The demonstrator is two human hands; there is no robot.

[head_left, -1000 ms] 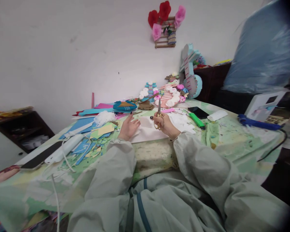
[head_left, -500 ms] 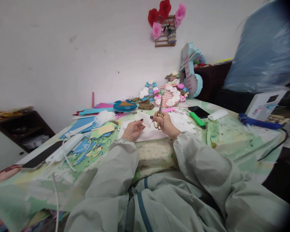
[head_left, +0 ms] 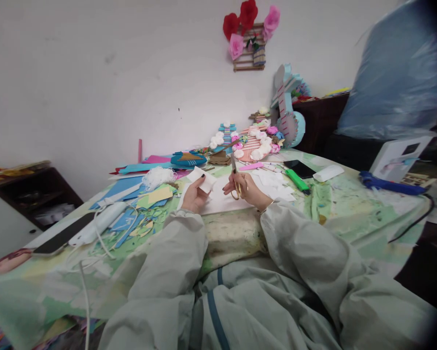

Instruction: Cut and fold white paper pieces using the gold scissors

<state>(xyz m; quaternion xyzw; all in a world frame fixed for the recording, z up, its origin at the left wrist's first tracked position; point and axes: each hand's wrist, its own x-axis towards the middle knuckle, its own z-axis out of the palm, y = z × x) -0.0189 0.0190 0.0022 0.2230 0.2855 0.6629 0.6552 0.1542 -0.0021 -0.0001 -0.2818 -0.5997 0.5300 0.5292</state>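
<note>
A small piece of white paper (head_left: 204,181) is pinched in my left hand (head_left: 195,195), its free end standing up past the fingertips. My right hand (head_left: 251,191) has its fingers in the gold handles of a pair of scissors (head_left: 234,167). Their blades point up and away from me, apart from the paper. Beneath both hands lies a larger white sheet (head_left: 220,205) on the patterned tablecloth. White paper scraps (head_left: 274,184) are strewn just right of my right hand.
Left are blue and yellow paper offcuts (head_left: 145,223), white string (head_left: 159,178), a white power strip (head_left: 97,223) with cords and a dark phone (head_left: 63,236). A green utility knife (head_left: 297,181), a black phone (head_left: 299,168) and a blue-handled tool (head_left: 391,184) lie right. Decorated crafts (head_left: 254,143) stand behind.
My left hand has drawn slightly left with the white paper, which now tilts differently. The scissors have come away from the paper, their tips shifting left and lower.
</note>
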